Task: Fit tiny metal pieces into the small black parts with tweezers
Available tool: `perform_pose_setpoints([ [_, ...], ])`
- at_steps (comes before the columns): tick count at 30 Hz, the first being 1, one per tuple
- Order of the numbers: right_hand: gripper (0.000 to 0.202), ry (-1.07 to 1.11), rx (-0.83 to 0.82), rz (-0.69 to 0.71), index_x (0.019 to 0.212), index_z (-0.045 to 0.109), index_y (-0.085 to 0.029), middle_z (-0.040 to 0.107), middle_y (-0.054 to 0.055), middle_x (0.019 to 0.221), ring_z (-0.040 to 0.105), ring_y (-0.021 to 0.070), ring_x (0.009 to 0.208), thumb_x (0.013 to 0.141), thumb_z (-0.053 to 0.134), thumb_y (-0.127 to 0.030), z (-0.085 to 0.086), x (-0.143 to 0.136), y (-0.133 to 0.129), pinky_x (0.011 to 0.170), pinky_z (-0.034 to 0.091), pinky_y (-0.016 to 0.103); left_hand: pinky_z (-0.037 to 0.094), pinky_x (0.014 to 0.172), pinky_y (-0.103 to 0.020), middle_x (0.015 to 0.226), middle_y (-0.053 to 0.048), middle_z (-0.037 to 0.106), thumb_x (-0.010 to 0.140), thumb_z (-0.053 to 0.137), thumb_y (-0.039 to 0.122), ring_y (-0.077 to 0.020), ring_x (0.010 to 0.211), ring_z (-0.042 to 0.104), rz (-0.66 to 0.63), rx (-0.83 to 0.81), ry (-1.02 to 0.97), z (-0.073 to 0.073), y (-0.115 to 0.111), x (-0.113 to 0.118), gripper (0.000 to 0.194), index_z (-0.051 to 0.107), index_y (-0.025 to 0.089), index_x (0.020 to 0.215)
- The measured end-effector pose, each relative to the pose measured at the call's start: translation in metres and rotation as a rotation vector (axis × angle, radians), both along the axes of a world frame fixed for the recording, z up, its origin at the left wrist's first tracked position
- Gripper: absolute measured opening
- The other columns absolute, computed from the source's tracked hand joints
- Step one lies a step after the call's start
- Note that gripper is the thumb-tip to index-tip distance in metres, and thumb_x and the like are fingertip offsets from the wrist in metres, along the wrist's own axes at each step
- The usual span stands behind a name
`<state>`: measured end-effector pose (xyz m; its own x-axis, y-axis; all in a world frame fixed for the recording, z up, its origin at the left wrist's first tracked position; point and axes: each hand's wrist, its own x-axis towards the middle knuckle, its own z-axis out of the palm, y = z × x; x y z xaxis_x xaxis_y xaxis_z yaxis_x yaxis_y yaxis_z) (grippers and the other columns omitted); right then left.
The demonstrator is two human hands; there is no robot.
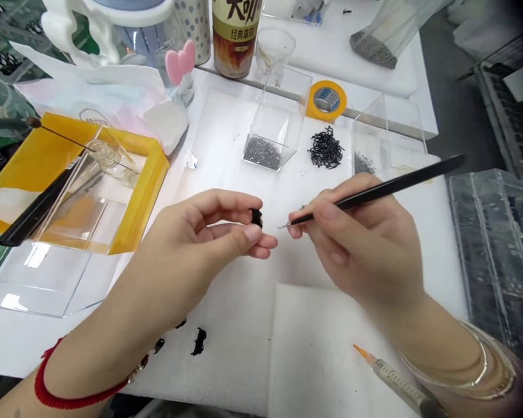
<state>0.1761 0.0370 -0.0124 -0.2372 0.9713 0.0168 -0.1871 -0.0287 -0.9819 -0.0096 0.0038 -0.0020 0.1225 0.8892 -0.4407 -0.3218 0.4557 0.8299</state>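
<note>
Between the thumb and fingertips of my left hand [218, 232] is a small black part [256, 217], its details too small to make out. My right hand [366, 244] grips black tweezers [383, 188] like a pen, their thin metal tip pointing left, a short gap away from the black part. Whether the tip carries anything is too small to tell. Below my left wrist, a similar black piece [199, 341] lies on the white foam sheet [235, 371], with others partly hidden by the forearm. Beyond my hands sits a heap of short black pieces [326, 148].
Behind the hands stand a clear box of tiny dark bits [262, 152], a yellow tape roll [326, 100] and a brown can [236, 40]. A yellow-edged box [157, 174] is at left. An orange-tipped pen [396, 377] lies front right, near a compartment case [497, 255].
</note>
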Motion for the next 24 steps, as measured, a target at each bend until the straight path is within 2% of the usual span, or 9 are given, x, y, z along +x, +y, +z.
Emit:
perform_pose_setpoints([
  [3,0.013,0.088,0.013,-0.019,0.08,0.058,-0.02,0.069,-0.003,0.065,0.052,0.0047,0.043,0.085,0.065,-0.01,0.0034,0.0004,-0.0034,0.074,0.06,0.035,0.058,0.071,-0.012,0.083,0.004,0.07,0.081,0.072,0.019,-0.01,0.076,0.073,-0.072,0.001,0.005,-0.0037,-0.0004,0.0028,0.013,0.069,0.023,0.093],
  [6,0.013,0.089,0.022,0.013,0.083,0.058,-0.02,0.07,-0.006,0.07,0.041,0.0017,0.036,0.086,0.063,-0.008,0.0048,-0.0005,-0.0065,0.075,0.062,0.034,0.059,0.072,-0.013,0.084,0.004,0.07,0.082,0.071,0.017,-0.0106,0.076,0.073,-0.086,0.011,0.001,-0.0046,-0.0006,0.0059,0.012,0.069,0.023,0.092],
  [9,0.013,0.084,0.018,0.019,0.083,0.058,-0.02,0.069,-0.006,0.07,0.049,0.0027,0.042,0.087,0.062,-0.008,0.0044,-0.0009,-0.0082,0.071,0.061,0.031,0.06,0.073,-0.014,0.081,0.005,0.072,0.081,0.073,0.016,-0.0122,0.077,0.074,-0.078,0.0,0.013,-0.0037,-0.0009,0.0072,0.013,0.069,0.025,0.09],
  [12,0.014,0.061,0.007,-0.028,0.081,0.058,-0.019,0.065,-0.004,0.068,0.066,0.0091,0.063,0.083,0.065,-0.007,0.0038,-0.0005,-0.0086,0.064,0.059,0.028,0.061,0.073,-0.016,0.078,0.005,0.072,0.08,0.073,0.016,-0.0138,0.076,0.074,-0.064,-0.017,0.017,-0.0025,-0.0012,0.0069,0.012,0.07,0.026,0.087],
  [14,0.014,0.056,0.013,-0.017,0.08,0.058,-0.019,0.064,-0.003,0.068,0.07,0.0124,0.072,0.083,0.066,-0.008,0.0036,-0.0004,-0.0087,0.062,0.058,0.026,0.062,0.074,-0.018,0.079,0.004,0.073,0.08,0.073,0.016,-0.0144,0.076,0.075,-0.066,-0.017,0.024,-0.0022,-0.0012,0.0069,0.012,0.071,0.026,0.087],
  [17,0.014,0.051,0.031,0.02,0.082,0.057,-0.019,0.063,-0.003,0.069,0.069,0.0112,0.071,0.084,0.065,-0.008,0.0039,-0.0004,-0.0086,0.063,0.058,0.026,0.062,0.073,-0.019,0.081,0.004,0.074,0.079,0.074,0.017,-0.015,0.076,0.075,-0.082,-0.007,0.047,-0.0023,-0.0013,0.0074,0.012,0.071,0.025,0.087],
  [24,0.014,-0.032,0.021,0.004,0.079,0.055,-0.018,0.053,-0.004,0.069,0.057,0.0073,0.062,0.083,0.065,-0.009,0.0059,-0.0004,-0.0086,0.056,0.054,0.027,0.061,0.075,-0.017,0.083,0.005,0.075,0.079,0.074,0.018,-0.0137,0.077,0.074,-0.094,0.022,0.076,-0.0038,-0.0031,0.0072,0.013,0.07,0.026,0.088],
])
